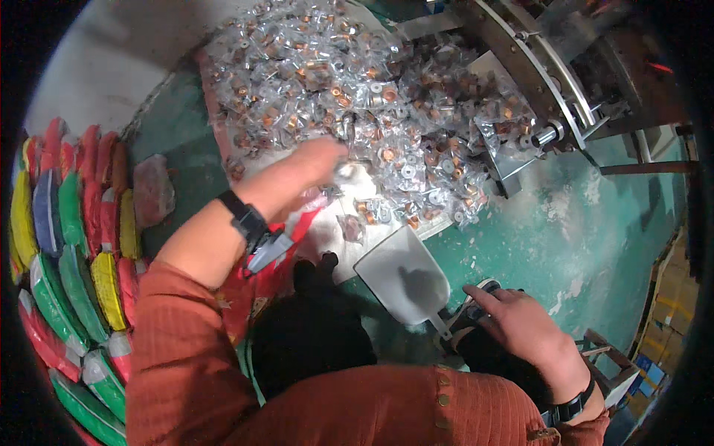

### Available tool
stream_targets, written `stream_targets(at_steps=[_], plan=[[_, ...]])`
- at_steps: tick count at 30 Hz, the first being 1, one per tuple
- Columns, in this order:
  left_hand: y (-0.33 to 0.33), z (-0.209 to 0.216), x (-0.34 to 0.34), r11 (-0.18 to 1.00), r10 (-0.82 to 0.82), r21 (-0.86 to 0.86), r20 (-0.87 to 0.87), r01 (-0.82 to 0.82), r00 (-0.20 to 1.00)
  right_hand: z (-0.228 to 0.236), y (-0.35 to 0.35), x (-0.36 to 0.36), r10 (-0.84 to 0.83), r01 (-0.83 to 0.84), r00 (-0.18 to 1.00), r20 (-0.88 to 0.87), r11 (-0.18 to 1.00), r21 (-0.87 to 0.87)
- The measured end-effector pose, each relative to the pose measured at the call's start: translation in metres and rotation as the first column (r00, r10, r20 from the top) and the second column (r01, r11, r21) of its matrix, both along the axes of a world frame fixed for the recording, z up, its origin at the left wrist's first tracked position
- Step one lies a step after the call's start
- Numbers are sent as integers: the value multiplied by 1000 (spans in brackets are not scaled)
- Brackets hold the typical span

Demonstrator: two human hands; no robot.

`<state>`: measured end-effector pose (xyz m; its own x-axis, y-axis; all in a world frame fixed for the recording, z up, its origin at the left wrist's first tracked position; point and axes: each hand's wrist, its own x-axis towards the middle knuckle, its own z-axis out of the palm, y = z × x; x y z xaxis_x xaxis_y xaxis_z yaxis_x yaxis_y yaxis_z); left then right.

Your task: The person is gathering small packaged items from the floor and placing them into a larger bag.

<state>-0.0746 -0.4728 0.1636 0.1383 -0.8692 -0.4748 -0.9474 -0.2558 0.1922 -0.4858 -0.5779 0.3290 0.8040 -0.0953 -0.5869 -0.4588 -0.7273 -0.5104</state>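
Note:
My left hand (323, 158) reaches forward to the near edge of a big heap of small clear plastic bags (312, 82). Copper-coloured and silvery round metal parts show through the bags. Blur smears the fingers, so whether they grip a bag cannot be made out. Over my right knee, my right hand (520, 327) is held with fingers stretched out and nothing in them. Close to it lies a whitish scoop (405, 276), its handle toward me. A small clear packet (352, 228) rests apart from the heap, near the scoop. Beneath my left forearm is a red bag (236, 301).
Stacked red, green, yellow and blue bundles (71, 253) stand at the left, with a pinkish clear bag (155, 191) beside them. A metal machine (543, 67) stands at the far right. Cardboard boxes (673, 297) line the right edge, above a worn green floor (573, 215).

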Motion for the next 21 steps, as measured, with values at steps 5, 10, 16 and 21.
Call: stream_targets(at_steps=[5,10,16,21], plan=[[56,26,0,713,-299,591,-233,379,925,-1,12,5,70,-70,997,7,996,-49],[56,3,-37,890,-193,414,-39,191,980,-7,28,17,84,-87,993,-80,995,-41],[-2,-24,-92,833,-278,463,-121,302,953,1,39,2,124,-123,992,4,985,-119],[65,-115,-125,965,-166,205,-2,163,986,14,33,14,93,-93,996,-9,994,-65]])
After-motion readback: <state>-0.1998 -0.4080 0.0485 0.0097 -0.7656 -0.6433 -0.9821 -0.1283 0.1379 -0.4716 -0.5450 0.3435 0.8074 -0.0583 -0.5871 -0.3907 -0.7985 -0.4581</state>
